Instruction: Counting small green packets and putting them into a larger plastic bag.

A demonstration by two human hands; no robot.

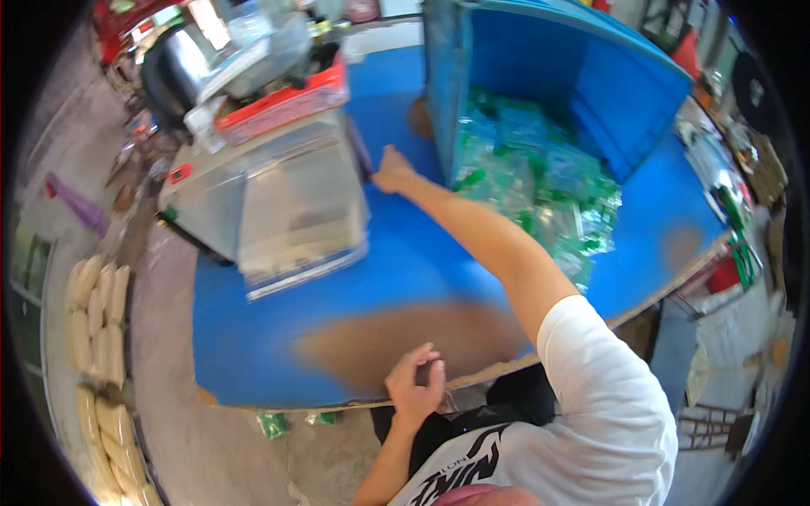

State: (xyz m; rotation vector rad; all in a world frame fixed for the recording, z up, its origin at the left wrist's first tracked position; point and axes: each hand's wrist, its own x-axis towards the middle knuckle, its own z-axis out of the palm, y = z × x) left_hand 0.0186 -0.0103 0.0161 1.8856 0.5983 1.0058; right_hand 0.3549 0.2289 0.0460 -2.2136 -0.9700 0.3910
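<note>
My right arm reaches far across the blue table. My right hand is beside the right side of a pale box-shaped machine with a clear lid. Its fingers are blurred, and whether they touch or grip the machine's side is unclear. Over the table's near edge hovers my left hand, fingers loosely bent, thumb apart, nothing in it. A blue plastic crate lies on its side at the back right. Clear packets with green parts spill out of its mouth onto the table.
On the machine stands a red tray of mixed items, near a dark round container. Stacked pale sacks are on the floor at left. Green packets lie under the near edge. Clutter lines the right side.
</note>
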